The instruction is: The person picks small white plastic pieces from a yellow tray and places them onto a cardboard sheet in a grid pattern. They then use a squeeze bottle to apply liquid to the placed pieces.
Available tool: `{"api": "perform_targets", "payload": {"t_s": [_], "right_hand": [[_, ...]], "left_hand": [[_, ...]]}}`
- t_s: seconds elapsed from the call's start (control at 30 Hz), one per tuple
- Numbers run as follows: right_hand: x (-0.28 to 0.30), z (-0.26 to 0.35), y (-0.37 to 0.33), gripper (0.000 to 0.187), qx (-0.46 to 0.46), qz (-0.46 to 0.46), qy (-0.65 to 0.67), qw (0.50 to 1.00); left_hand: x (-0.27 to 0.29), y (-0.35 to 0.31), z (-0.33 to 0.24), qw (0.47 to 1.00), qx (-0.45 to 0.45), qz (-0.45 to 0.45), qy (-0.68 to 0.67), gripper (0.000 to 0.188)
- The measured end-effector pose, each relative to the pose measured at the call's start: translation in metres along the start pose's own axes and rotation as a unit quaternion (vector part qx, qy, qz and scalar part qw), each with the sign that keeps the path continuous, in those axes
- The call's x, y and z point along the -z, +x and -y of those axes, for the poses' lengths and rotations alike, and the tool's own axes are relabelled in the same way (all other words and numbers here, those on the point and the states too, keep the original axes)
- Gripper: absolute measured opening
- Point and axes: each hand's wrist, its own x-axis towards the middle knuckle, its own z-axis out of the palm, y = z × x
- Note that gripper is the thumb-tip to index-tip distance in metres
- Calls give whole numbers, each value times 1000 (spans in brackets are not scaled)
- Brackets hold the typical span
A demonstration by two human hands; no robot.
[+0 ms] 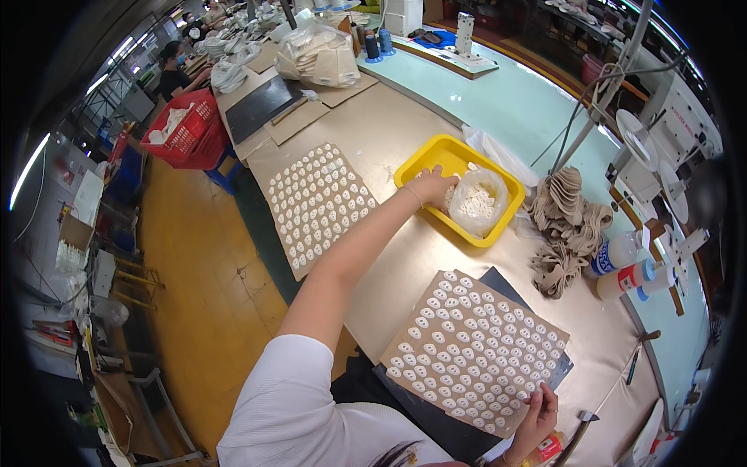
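Note:
My left hand (434, 188) reaches into a yellow plastic tray (406, 170), its fingertips down among small cream-white pieces beside a clear plastic bag (481, 204) filled with more of them. What those fingers hold is hidden. At the lower right, my right hand (537, 420) is closed in a pinch at the near right corner of a brown cardboard sheet (426, 305); I cannot make out what is in the pinch. Rows of white rounded pieces with small dark marks cover that sheet. Under it lies a dark board (493, 279).
A second cardboard sheet (340, 167) with similar rows lies left of the tray. To the right are stacked beige fabric pieces (568, 206) and bottles (620, 253). A hammer (577, 436) lies near my right hand. A red basket (187, 128) stands beyond the table's left edge.

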Motion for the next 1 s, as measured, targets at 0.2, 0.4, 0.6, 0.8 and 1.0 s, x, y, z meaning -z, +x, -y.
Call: {"api": "perform_targets", "payload": {"t_s": [0.2, 0.4, 0.6, 0.8, 1.0], "right_hand": [[13, -17, 6, 22, 10, 10, 1, 1000], [15, -20, 3, 23, 6, -5, 1, 1000], [20, -21, 0, 22, 5, -21, 13, 1000], [24, -26, -3, 20, -5, -42, 15, 999], [24, -21, -2, 22, 18, -45, -45, 998]], "left_hand": [[-11, 16, 21, 996, -60, 22, -55, 49], [-9, 16, 24, 993, -98, -13, -66, 29], [-2, 21, 49, 962, -19, 28, -272, 21], [1, 21, 60, 914, 36, -54, -401, 12], [-2, 22, 58, 755, -1, -109, -646, 14]]}}
